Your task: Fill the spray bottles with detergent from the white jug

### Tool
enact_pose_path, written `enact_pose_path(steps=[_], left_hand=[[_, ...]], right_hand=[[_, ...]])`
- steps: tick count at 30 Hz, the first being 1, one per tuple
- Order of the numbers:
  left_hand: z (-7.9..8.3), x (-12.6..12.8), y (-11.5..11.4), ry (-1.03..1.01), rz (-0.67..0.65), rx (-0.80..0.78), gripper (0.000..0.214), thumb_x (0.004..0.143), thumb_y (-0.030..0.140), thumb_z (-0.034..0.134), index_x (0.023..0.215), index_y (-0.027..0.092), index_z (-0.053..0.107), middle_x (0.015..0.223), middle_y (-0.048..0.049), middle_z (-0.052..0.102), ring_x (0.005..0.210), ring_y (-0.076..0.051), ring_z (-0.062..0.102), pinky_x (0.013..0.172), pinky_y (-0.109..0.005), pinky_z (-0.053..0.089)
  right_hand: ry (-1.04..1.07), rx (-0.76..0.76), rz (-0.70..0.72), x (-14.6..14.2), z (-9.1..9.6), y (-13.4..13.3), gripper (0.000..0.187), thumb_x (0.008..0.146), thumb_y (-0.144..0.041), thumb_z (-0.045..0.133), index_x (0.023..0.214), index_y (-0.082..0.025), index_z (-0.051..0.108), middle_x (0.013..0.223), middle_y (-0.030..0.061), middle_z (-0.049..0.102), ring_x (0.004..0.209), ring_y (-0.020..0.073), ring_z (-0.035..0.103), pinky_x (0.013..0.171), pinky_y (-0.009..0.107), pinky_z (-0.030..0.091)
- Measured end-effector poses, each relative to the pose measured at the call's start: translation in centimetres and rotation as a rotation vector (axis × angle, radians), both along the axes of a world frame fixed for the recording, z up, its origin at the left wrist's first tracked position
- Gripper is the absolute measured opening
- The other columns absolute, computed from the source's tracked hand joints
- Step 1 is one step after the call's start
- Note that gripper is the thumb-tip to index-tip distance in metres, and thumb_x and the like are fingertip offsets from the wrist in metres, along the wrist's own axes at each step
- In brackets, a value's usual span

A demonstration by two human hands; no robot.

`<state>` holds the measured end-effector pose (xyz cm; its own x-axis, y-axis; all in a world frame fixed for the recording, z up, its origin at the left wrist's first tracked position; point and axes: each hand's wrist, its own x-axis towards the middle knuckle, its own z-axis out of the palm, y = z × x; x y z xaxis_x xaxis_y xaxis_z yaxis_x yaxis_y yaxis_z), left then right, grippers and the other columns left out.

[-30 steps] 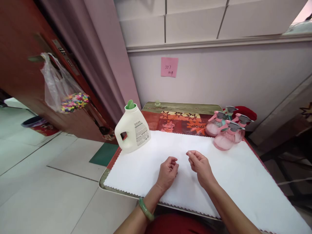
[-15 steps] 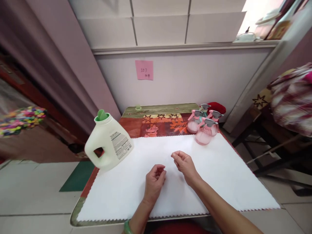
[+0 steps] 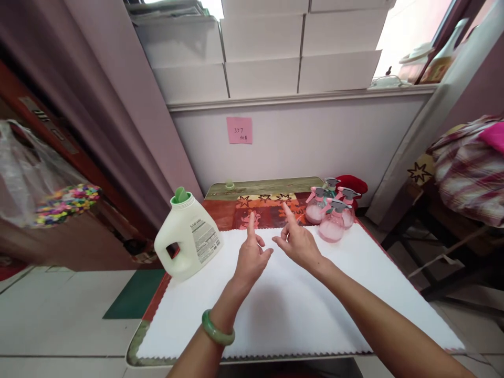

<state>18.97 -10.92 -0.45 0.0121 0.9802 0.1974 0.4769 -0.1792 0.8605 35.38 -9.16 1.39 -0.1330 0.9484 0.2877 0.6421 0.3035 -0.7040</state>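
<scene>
My left hand (image 3: 252,257) and my right hand (image 3: 299,242) hover side by side above the white cloth (image 3: 295,315) that covers the small table (image 3: 136,350). Each has its index finger stretched forward and its thumb out, the other fingers loosely curled, and neither holds anything. A green bracelet (image 3: 218,328) sits on my left wrist. A white detergent jug (image 3: 189,239) with a green cap stands on the cloth's left corner, just left of my left hand. Several pink spray bottles (image 3: 333,220) stand at the back right, just beyond my right hand.
A pink sticky note (image 3: 239,129) hangs on the wall behind the table, under stacked white boxes (image 3: 275,47). At the left a plastic bag (image 3: 47,189) of colourful bits hangs on a wooden door. A plaid cloth (image 3: 468,168) lies on furniture at the right.
Both hands have lifted off the cloth and gone from loose fists to pointing with the index fingers. The view has tilted up slightly.
</scene>
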Motion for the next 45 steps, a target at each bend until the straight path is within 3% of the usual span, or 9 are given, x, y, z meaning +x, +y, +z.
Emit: enact_pose_path(steps=[4, 8, 20, 28, 31, 35, 40, 43, 45], left_hand=[[1.9, 0.1, 1.6, 0.301, 0.061, 0.186, 0.100, 0.077, 0.010, 0.057, 0.161, 0.025, 0.004, 0.083, -0.0002, 0.063, 0.067, -0.019, 0.058, 0.071, -0.033, 0.047], [2.8, 0.4, 2.9, 0.460, 0.155, 0.320, 0.097, 0.081, 0.008, 0.050, 0.161, 0.022, -0.003, 0.108, -0.0124, 0.070, 0.071, -0.022, 0.063, 0.065, -0.034, 0.049], [1.6, 0.9, 5.1, 0.539, 0.215, 0.367, 0.087, 0.084, 0.004, 0.044, 0.161, 0.022, 0.010, 0.101, -0.0104, 0.069, 0.066, -0.019, 0.062, 0.065, -0.031, 0.052], [1.0, 1.2, 4.6, 0.502, 0.132, 0.377, 0.091, 0.085, 0.006, 0.046, 0.162, 0.024, -0.001, 0.123, -0.0153, 0.065, 0.096, -0.028, 0.067, 0.079, -0.039, 0.054], [1.6, -1.6, 2.9, 0.503, 0.164, 0.564, 0.087, 0.088, 0.015, 0.056, 0.161, 0.022, 0.010, 0.145, -0.0180, 0.051, 0.131, -0.032, 0.051, 0.107, -0.048, 0.042], [2.0, -9.2, -0.1, 0.569, 0.572, 0.686, 0.076, 0.083, 0.029, 0.067, 0.150, 0.016, 0.034, 0.151, -0.0218, 0.041, 0.144, -0.037, 0.033, 0.118, -0.056, 0.023], [0.3, -17.9, -1.5, 0.170, 0.967, 0.381, 0.090, 0.067, 0.031, 0.079, 0.144, 0.008, 0.037, 0.149, -0.0252, 0.040, 0.140, -0.037, 0.035, 0.116, -0.054, 0.024], [-0.7, -19.5, -1.0, -0.314, 0.850, 0.093, 0.072, 0.061, 0.034, 0.081, 0.124, 0.012, 0.054, 0.124, -0.0166, 0.062, 0.116, -0.032, 0.057, 0.099, -0.049, 0.045], [-0.5, -19.7, -0.8, -0.420, 0.716, -0.006, 0.055, 0.059, 0.039, 0.081, 0.104, 0.014, 0.063, 0.099, -0.0100, 0.069, 0.093, -0.026, 0.064, 0.082, -0.041, 0.053]], right_hand=[[-0.353, 0.185, -0.090, -0.6, 1.6, 1.7, 0.097, 0.084, -0.018, 0.059, 0.161, -0.020, 0.000, 0.080, 0.0013, 0.073, 0.066, 0.0198, 0.064, 0.059, 0.027, 0.039], [-0.491, 0.311, -0.188, -1.0, 2.0, 3.2, 0.091, 0.086, -0.014, 0.050, 0.161, -0.014, -0.002, 0.080, 0.0078, 0.073, 0.065, 0.0224, 0.065, 0.055, 0.028, 0.040], [-0.551, 0.363, -0.250, -1.4, 0.3, 4.7, 0.088, 0.086, -0.010, 0.046, 0.162, -0.019, 0.004, 0.082, 0.0086, 0.072, 0.059, 0.0203, 0.061, 0.050, 0.028, 0.041], [-0.478, 0.304, -0.213, -0.4, -0.6, 4.9, 0.081, 0.090, -0.022, 0.054, 0.161, -0.016, 0.014, 0.082, 0.0098, 0.074, 0.060, 0.0231, 0.063, 0.051, 0.029, 0.037], [-0.381, 0.220, -0.142, 1.4, -2.2, 4.4, 0.086, 0.088, -0.039, 0.063, 0.160, -0.021, 0.018, 0.086, 0.0059, 0.075, 0.059, 0.0225, 0.065, 0.050, 0.028, 0.035], [-0.147, 0.028, -0.085, 4.8, -6.2, 3.5, 0.065, 0.088, -0.049, 0.060, 0.147, -0.025, 0.044, 0.080, 0.0003, 0.074, 0.058, 0.0201, 0.065, 0.055, 0.029, 0.040], [0.088, -0.145, -0.096, 6.2, -10.9, 2.5, 0.053, 0.087, -0.055, 0.058, 0.129, -0.021, 0.060, 0.072, -0.0010, 0.070, 0.055, 0.0175, 0.059, 0.061, 0.031, 0.045], [0.165, -0.201, -0.082, 5.2, -12.8, 2.3, 0.049, 0.088, -0.054, 0.056, 0.123, -0.020, 0.063, 0.069, -0.0012, 0.069, 0.057, 0.0178, 0.059, 0.064, 0.031, 0.045], [0.140, -0.215, -0.090, 4.6, -13.7, 2.1, 0.045, 0.089, -0.052, 0.055, 0.121, -0.022, 0.064, 0.072, -0.0005, 0.070, 0.060, 0.0188, 0.061, 0.064, 0.031, 0.045]])
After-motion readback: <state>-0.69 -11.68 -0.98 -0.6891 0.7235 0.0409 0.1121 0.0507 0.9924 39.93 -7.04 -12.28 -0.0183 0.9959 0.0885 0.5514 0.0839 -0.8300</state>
